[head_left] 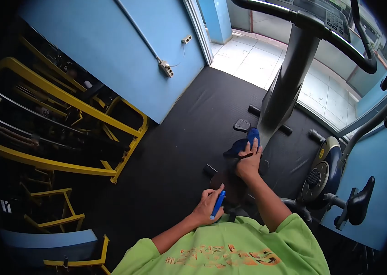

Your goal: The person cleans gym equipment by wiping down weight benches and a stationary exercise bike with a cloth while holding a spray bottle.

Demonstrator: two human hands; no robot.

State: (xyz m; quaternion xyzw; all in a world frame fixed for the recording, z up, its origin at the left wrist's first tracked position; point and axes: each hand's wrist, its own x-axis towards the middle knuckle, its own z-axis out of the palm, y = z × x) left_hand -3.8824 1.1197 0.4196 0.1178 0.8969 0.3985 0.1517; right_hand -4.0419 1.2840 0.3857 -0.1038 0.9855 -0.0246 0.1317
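My right hand (250, 160) is stretched forward and lies on a dark blue cloth (235, 148), its fingers pressing it against the lower body of an exercise bike (281, 87). A dark band shows across that hand. Closer to my body, my left hand (206, 207) is closed around a slim blue object (218, 205) with a paler lower end; its exact kind is unclear. Beside the cloth is a bike pedal (242, 124). My right hand and forearm partly hide the bike's lower housing.
A yellow metal frame (65, 98) with dark gym equipment stands at left beside a blue wall (111, 50). A socket strip (166, 68) hangs there. Another exercise bike (324, 172) stands at right. Black matting (170, 151) covers the floor, with white tiles (248, 55) beyond.
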